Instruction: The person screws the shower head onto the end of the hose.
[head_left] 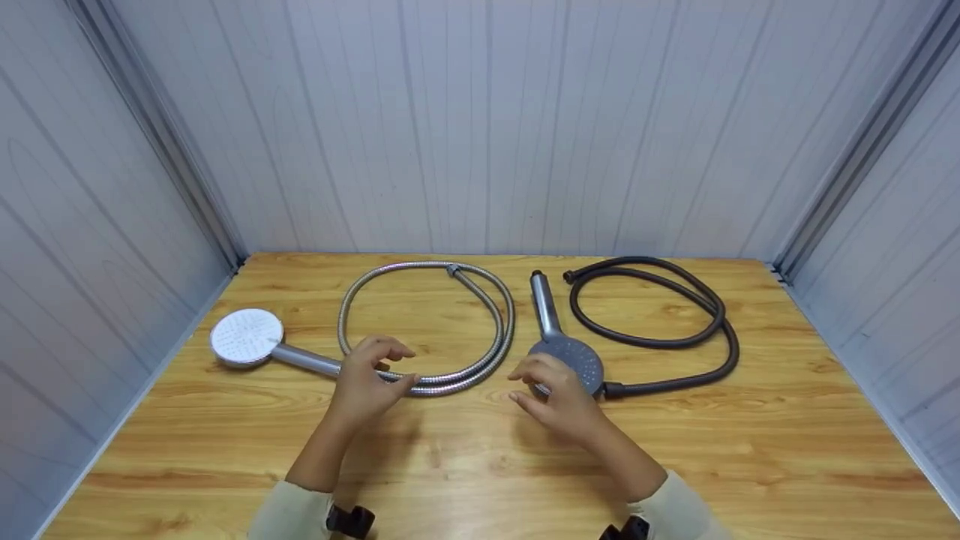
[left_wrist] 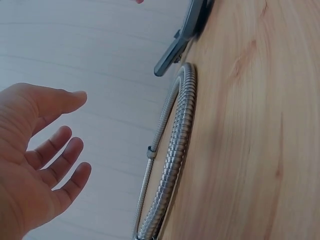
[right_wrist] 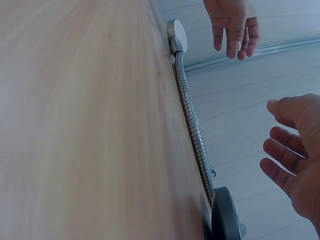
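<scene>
In the head view a silver shower head (head_left: 246,337) with a white face lies at the left, its handle pointing right toward a coiled silver metal hose (head_left: 472,375). My left hand (head_left: 367,382) hovers over the near end of that hose, fingers loosely bent and holding nothing; the join of handle and hose is hidden behind it. A dark grey shower head (head_left: 574,360) lies right of the middle with its handle pointing away. Over its near edge hangs my right hand (head_left: 553,394), fingers relaxed and empty. A black hose (head_left: 667,386) starts beside the grey head and loops behind it.
The wooden table (head_left: 480,472) carries both shower sets. Pale panelled walls (head_left: 480,127) stand at the back and on both sides. Black wrist cameras (head_left: 351,520) sit at both cuffs of the light sleeves (head_left: 291,511).
</scene>
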